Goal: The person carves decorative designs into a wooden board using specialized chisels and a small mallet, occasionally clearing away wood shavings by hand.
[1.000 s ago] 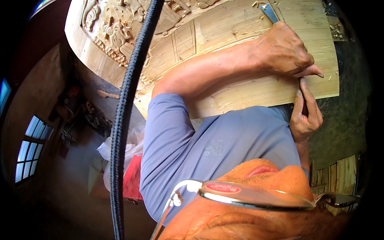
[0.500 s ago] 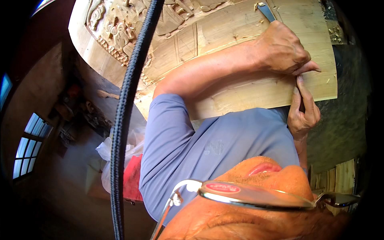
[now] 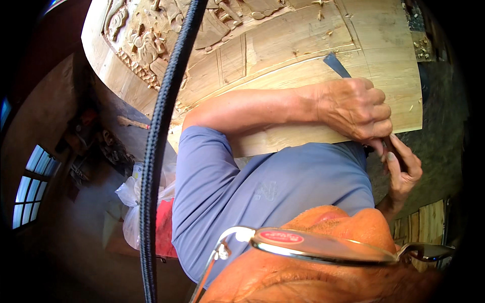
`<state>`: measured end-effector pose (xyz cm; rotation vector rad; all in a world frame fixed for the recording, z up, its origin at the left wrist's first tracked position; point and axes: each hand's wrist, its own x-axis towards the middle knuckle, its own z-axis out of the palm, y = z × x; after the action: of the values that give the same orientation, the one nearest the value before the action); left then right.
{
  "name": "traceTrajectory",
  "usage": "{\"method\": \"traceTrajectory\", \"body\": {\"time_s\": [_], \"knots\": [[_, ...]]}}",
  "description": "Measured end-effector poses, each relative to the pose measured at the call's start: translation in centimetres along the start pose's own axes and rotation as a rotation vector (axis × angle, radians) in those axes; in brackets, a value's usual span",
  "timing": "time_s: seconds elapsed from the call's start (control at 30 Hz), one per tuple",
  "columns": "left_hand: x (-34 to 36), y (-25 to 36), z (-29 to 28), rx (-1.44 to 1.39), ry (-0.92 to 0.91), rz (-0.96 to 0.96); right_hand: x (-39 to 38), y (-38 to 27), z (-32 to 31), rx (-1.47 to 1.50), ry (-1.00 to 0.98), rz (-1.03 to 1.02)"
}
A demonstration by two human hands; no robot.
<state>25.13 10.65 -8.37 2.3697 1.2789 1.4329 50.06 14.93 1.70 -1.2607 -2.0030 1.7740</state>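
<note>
A chisel with a flat dark blade (image 3: pixel 336 65) lies slantwise over a pale wooden board (image 3: pixel 283 137). My left hand (image 3: pixel 356 108) is closed in a fist around it, knuckles up, the forearm lying across the board. Beyond the board's near right edge, my right hand (image 3: pixel 404 169) has thumb and fingers around the dark handle end. Most of the handle is hidden by my hands. The blade tip is by a long curved line cut in the board. Carved relief figures (image 3: pixel 146 43) cover the board's far left part.
Wood chips (image 3: pixel 319 14) are scattered on the board. A black braided cord (image 3: pixel 164 111) crosses the view at left. Left of my body are a clear plastic bag (image 3: pixel 132 199) and something red (image 3: pixel 165 227). Wooden planks (image 3: pixel 427 224) stand at lower right.
Both hands and the chisel have moved nearer to my body. The blade tip has left the far part of the board, and my right hand has shifted slightly right and off the board.
</note>
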Motion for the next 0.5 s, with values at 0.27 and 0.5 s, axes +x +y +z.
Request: {"method": "traceTrajectory", "body": {"time_s": [0.27,0.5], "knots": [[0.3,0.3,-0.3,-0.155,-0.014,-0.090,1.7,-0.5,-0.8,0.349,-0.067,-0.401],[-1.3,-1.0,-1.0,-0.303,-0.073,-0.171,7.1,-1.9,3.2,-0.504,0.169,-0.731]]}}
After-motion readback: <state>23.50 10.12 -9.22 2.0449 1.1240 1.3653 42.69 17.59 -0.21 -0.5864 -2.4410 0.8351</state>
